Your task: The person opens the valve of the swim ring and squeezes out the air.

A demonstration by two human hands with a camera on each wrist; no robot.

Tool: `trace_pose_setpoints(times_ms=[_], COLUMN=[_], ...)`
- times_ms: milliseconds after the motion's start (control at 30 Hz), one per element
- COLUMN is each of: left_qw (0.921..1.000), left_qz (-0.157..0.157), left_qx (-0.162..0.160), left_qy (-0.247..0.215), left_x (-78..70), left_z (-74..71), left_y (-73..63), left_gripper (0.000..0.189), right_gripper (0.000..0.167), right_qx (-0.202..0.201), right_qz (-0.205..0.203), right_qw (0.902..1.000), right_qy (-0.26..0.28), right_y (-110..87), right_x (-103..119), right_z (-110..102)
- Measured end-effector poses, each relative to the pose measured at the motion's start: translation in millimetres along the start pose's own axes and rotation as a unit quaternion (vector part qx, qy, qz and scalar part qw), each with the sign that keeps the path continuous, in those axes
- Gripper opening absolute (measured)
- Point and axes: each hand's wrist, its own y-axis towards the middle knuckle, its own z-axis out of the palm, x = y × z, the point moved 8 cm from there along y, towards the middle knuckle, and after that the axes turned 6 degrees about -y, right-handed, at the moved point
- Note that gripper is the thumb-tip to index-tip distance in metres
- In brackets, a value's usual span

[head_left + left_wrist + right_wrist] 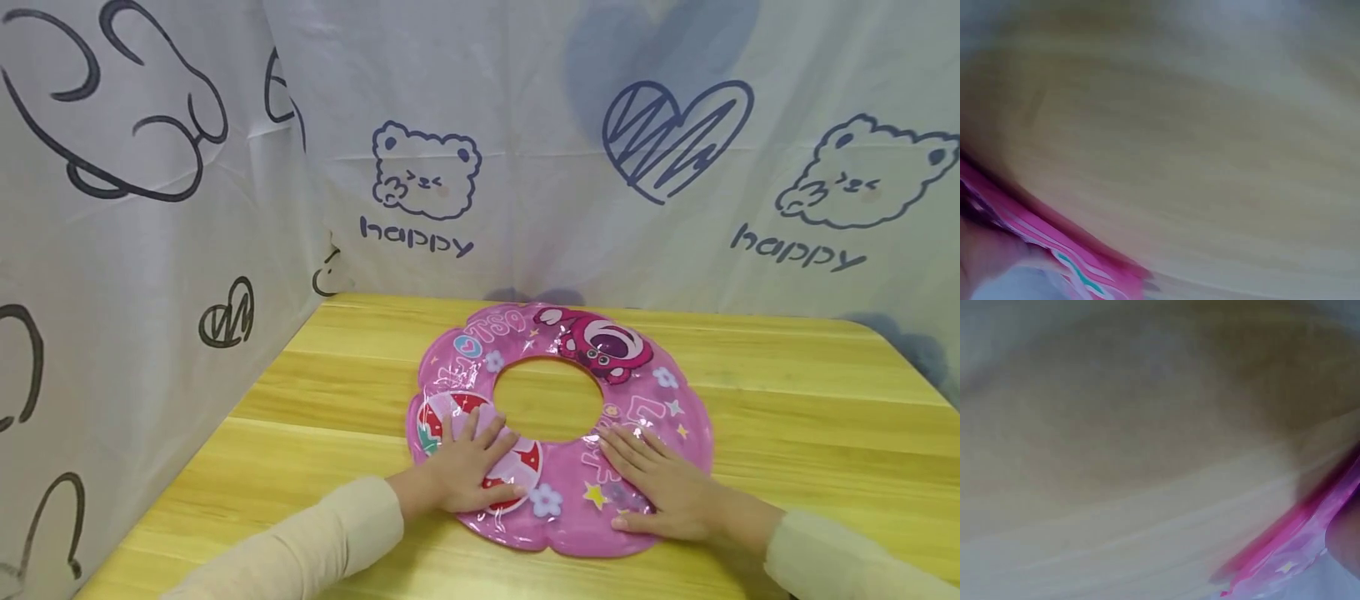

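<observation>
A pink swim ring [510, 525] lies flat on the wooden table, printed with a bear, flowers, stars and a strawberry pattern. My left hand [468, 462] rests on its near left part with the fingers spread over the strawberry print. On the near right part lies my right hand [663, 487], fingers stretched toward the hole and thumb apart. In the left wrist view the ring's edge [1047, 234] shows beside part of the hand at the lower left. The right wrist view has the ring's edge [1285, 550] at the lower right, partly hidden by the hand.
The yellow wood-grain table [315, 417] stretches out on both sides of the ring. A white cloth [540, 208] with drawn bears, hearts and the word "happy" hangs behind it. Another cloth side [172, 250] closes off the left.
</observation>
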Motion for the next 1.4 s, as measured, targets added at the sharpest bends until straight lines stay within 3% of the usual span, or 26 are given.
trace_pose_setpoints(times_ms=[100, 233, 333, 467, 567, 700, 900, 1133, 1267, 1400], left_qw=[0.9997, 0.995, 0.9929, 0.9927, 0.9936, 0.9964, 0.9981, 0.9992, 0.9973, 0.9892], left_qz=[0.001, 0.041, 0.067, 0.055, 0.037, 0.019, -0.017, -0.028, -0.006, 0.059], left_qx=[-0.005, -0.049, -0.086, -0.107, -0.105, -0.082, -0.047, -0.028, -0.053, -0.093], left_qy=[0.024, 0.076, 0.048, -0.011, -0.018, -0.011, -0.035, 0.007, 0.05, 0.097], left_x=[-6.6, -3.0, 14.3, 50.6, 72.7, 86.4, 95.4, 97.3, 91.9, 73.0], left_z=[-2.4, -17.3, -35.2, -52.5, -54.3, -45.8, -30.4, -18.3, -18.7, -24.6], left_y=[-0.1, 7.8, 18.0, 31.0, 35.0, 35.0, 36.0, 41.3, 42.2, 37.0], left_gripper=[0.072, 0.064, 0.058, 0.059, 0.064, 0.069, 0.071, 0.071, 0.073, 0.067], right_gripper=[0.083, 0.083, 0.084, 0.086, 0.087, 0.087, 0.086, 0.086, 0.085, 0.085], right_qx=[0.017, 0.007, -0.009, -0.002, 0.006, 0.003, 0.001, 0.003, 0.0, -0.006], right_qz=[0.027, 0.024, 0.008, 0.005, 0.004, 0.0, 0.006, 0.015, 0.013, 0.006], right_qw=[0.9992, 0.9992, 0.9997, 0.9994, 0.999, 0.9991, 0.999, 0.9984, 0.9986, 0.9991], right_qy=[0.024, 0.031, 0.022, 0.034, 0.045, 0.042, 0.044, 0.055, 0.051, 0.042], right_y=[-3.6, -4.8, -4.5, -4.5, -4.8, -4.7, -3.8, -4.2, -4.9, -5.8], right_x=[-4, -5, -4, -6, -6, -5, -6, -8, -8, -7], right_z=[4, 4, 3, 5, 8, 9, 7, 7, 8, 8])
